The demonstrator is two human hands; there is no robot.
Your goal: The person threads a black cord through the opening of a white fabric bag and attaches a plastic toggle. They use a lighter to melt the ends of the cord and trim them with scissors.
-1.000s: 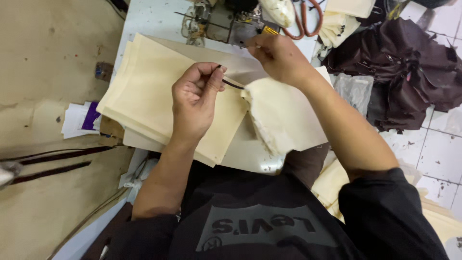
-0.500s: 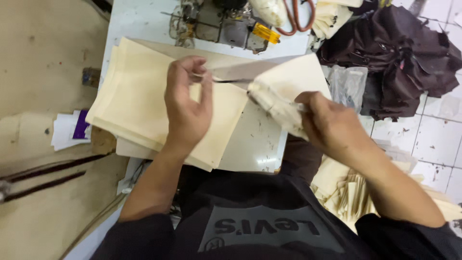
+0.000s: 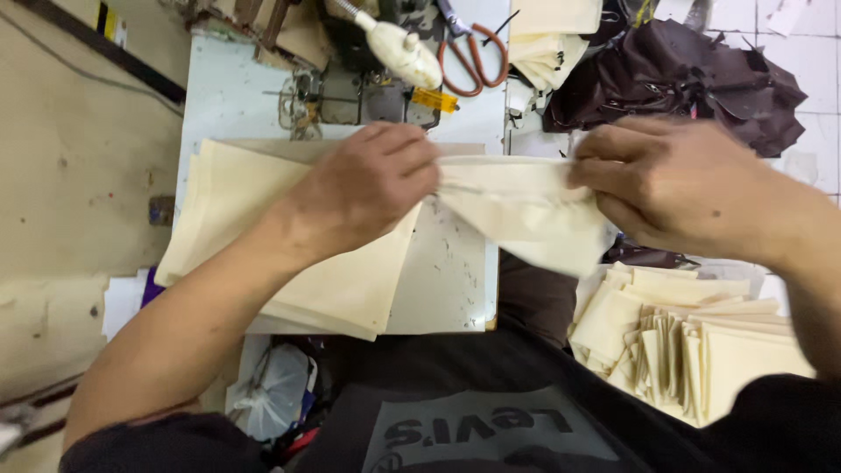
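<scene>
Fingers of the left hand are curling shut over one end of a cream cloth piece, and the fingers of the right hand are pinching its other end, so the cloth piece is hanging stretched between the two hands.

Taking the sewing table as the landmark: to its left, a tan floor is showing. On its left half, a stack of cream sheets is lying flat, with the left hand hovering over the stack's right corner. At its far edge, the sewing machine is standing with orange-handled scissors beside it. The stretched cloth piece is hanging over the table's right edge, above the person's lap. Off to the right of the table, a heap of dark brown cloth is lying on the white tiles, and nearer the person a pile of folded cream pieces is sitting low beside the right arm.

Judging from the grip, the hands are pulling the piece taut and squaring its top edge. Any further handling seems to call for keeping both ends level and the edge straight while easing it down onto the table.
</scene>
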